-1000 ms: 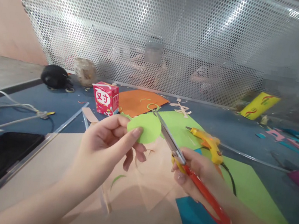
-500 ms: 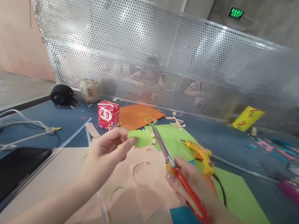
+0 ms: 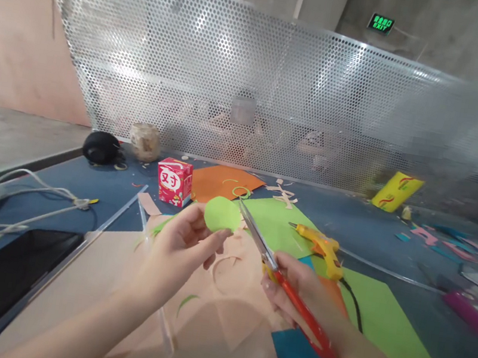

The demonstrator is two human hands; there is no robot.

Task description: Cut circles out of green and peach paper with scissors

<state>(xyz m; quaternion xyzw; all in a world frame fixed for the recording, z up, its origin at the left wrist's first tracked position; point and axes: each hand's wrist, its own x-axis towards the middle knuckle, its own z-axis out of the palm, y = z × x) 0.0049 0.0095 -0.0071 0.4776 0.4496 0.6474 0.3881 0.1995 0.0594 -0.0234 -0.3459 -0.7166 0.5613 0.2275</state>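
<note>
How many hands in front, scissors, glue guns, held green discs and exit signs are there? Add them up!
Hands in front: 2 (left hand, right hand)
Scissors: 1
Glue gun: 1
Held green disc: 1
Exit sign: 1
Total: 6

High on the grey wall [image 3: 452,37], we read EXIT in green beneath Chinese characters on a sign [image 3: 381,24] — and, toward the far left corner of the blue surface [image 3: 358,225], 对 on a pink carton [image 3: 174,182]. Print on the yellow packet [image 3: 397,192], by the far edge, defeats us.
</note>
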